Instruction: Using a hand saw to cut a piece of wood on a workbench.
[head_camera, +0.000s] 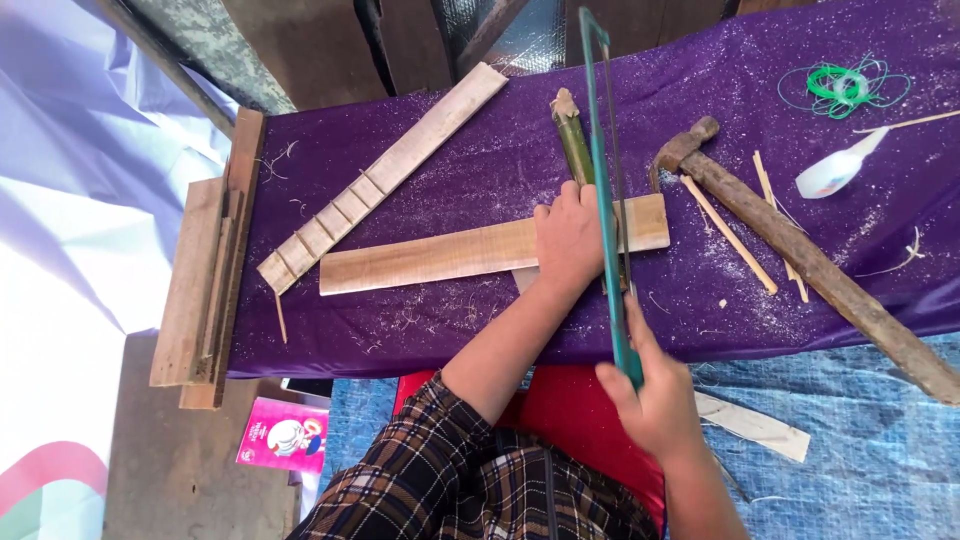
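Note:
My left hand (566, 238) presses down on a flat wooden strip (440, 256) that lies across the purple cloth-covered table (470, 160). My right hand (650, 398) grips the handle of a green-framed hacksaw (600, 170), whose blade crosses the strip just right of my left hand. A short green bamboo piece (573, 140) lies under the saw frame, beyond my left fingers.
A notched wooden strip (380, 180) lies diagonally at the left. A rusty hammer with a rough wooden handle (800, 250) sits at the right among thin splints (728, 234). Green string (842, 86) and a white scrap (835, 168) lie far right. Planks (205, 280) hang at the table's left edge.

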